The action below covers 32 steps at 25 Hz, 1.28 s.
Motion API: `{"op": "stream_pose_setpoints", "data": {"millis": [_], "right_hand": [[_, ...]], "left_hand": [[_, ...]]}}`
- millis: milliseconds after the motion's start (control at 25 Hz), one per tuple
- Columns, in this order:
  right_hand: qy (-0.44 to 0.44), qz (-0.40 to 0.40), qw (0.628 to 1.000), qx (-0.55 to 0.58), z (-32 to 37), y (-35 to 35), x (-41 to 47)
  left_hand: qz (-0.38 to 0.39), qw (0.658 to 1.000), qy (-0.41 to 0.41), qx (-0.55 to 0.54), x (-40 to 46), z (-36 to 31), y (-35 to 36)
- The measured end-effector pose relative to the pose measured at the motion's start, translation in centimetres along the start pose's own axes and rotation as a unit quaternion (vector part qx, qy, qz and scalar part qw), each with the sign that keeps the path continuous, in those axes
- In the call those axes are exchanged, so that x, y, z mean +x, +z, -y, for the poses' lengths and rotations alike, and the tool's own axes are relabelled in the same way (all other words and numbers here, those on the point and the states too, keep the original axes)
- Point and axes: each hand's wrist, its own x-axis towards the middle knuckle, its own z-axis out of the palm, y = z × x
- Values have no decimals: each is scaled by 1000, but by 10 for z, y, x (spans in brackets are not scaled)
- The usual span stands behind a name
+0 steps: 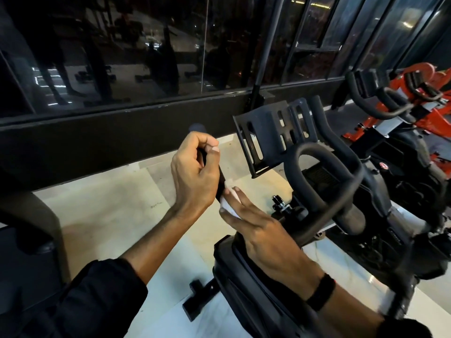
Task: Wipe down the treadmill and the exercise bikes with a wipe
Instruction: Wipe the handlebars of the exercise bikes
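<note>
1. The left hand [195, 172] is curled round the left handlebar grip [220, 178] of a black exercise bike [380, 206], thumb and fingers closed over the bar near its rounded end.
2. The right hand [266, 230] lies just below the left, its fingers straight and pressing a white wipe [228, 206] against the same bar — the wipe shows only as a crumpled bit between fingertips and bar.
3. A black band [319, 292] sits on the right wrist; a dark sleeve [97, 301] covers the left forearm.
4. The bike's looped centre handlebar [327, 172] stands to the right of the hands, with a slotted black holder [271, 135] tilted up behind it.
5. The black saddle [244, 269] lies under the right forearm.
6. A red-framed exercise bike [415, 103] stands further right, well apart from the hands.
7. Pale floor tiles [105, 215] run beneath — beyond them, a dark ledge and night-dark windows [122, 57] with reflections.
</note>
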Motion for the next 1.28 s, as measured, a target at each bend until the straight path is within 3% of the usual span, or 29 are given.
{"op": "stream_pose_setpoints", "data": {"millis": [240,360,520,600,720,960,1080,1160,1280], "right_hand": [[-89,37,992,80,-22,-24,-58],[-69,-68,984,147,-33,-35,-67],[96,-213,960,154,-31,-36,-23],[108,-174,973,107,-7,-22,9],[43,-53,997,44,20,10,4],[5,-68,994,89,-15,-10,-97],[132,-143,973,128,-36,-27,-125],[200,-215,951,92,-44,-38,-123],[225,-239,939,101,-24,-31,-81]], "left_hand": [[23,998,47,23,-7,2,9],[48,998,39,22,-7,4,5],[78,996,10,48,-1,6,7],[68,995,1,66,0,6,10],[53,996,9,66,-1,4,13],[102,994,35,9,-12,-5,38],[148,989,30,2,-23,-4,54],[189,978,68,52,-28,-1,59],[210,970,71,101,-29,1,59]]}}
